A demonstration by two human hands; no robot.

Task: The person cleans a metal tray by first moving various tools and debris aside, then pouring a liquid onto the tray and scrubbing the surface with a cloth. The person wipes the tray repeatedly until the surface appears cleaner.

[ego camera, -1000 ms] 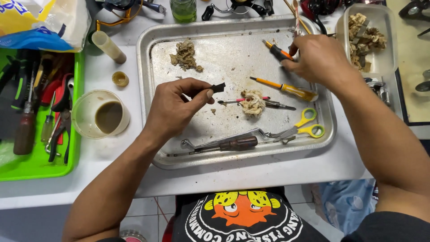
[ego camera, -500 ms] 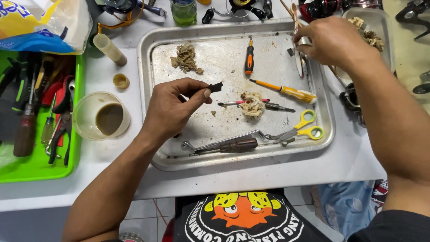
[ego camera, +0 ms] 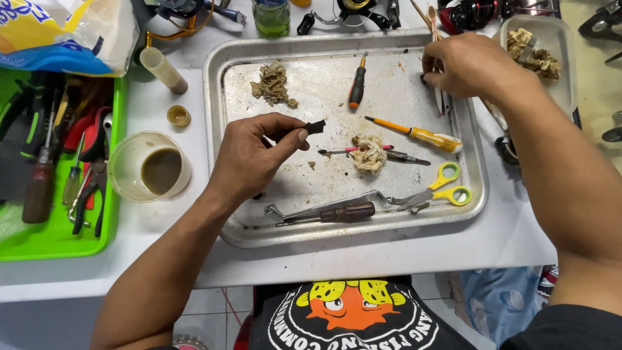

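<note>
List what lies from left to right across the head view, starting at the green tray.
Green tool tray → cup of brown liquid → left hand pinching a small black piece → orange-handled screwdriver → right hand → clear container of scraps.

White table (ego camera: 389,256), metal tray (ego camera: 476,194); green tray (ego camera: 55,246) (tools inside), cup (ego camera: 126,165)

Two hands over a metal tray (ego camera: 228,214).
Left hand (ego camera: 249,159) pinching small black part (ego camera: 315,126); right hand (ego camera: 468,65) gripping thin sticks (ego camera: 439,97) near tray's far edge.
</note>
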